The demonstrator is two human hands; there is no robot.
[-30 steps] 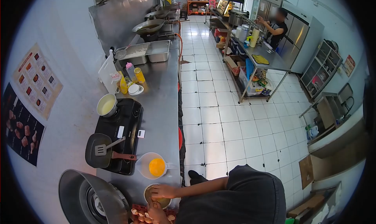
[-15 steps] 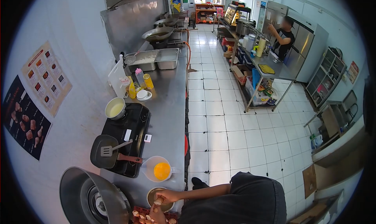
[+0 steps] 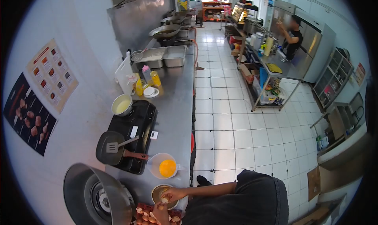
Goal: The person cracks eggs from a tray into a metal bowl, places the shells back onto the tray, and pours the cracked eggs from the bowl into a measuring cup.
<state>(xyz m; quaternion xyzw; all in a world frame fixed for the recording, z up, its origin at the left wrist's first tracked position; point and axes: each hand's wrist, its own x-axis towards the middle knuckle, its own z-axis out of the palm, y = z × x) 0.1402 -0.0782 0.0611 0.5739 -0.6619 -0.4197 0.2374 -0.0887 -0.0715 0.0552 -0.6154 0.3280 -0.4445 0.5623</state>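
My right hand point(image 3: 173, 194) is closed on a pale piece of eggshell point(image 3: 164, 200) over a round metal bowl point(image 3: 154, 190). Just below it, my left hand point(image 3: 161, 214) is closed around a brownish piece of eggshell point(image 3: 160, 207), partly hidden by its fingers. The two hands almost touch at the bowl's near rim. Under and beside my left hand lies a red egg tray point(image 3: 142, 206) with several brown shells point(image 3: 145, 218). Beyond the bowl stands a clear plastic jug point(image 3: 154, 166) holding orange-yellow egg yolk point(image 3: 167, 168).
A large metal pot-like vessel point(image 3: 75, 185) stands left of the tray. Further along are a square pan point(image 3: 103, 149) with a slotted spatula point(image 3: 112, 147), a black stove point(image 3: 138, 154), a saucepan point(image 3: 122, 105) and bottles point(image 3: 155, 78). Another person point(image 3: 293, 38) stands by the refrigerators.
The whole view has shifted slightly to the right. My hands have drawn a little apart over the bowl's edge, and the pale shell shows more clearly in my right hand.
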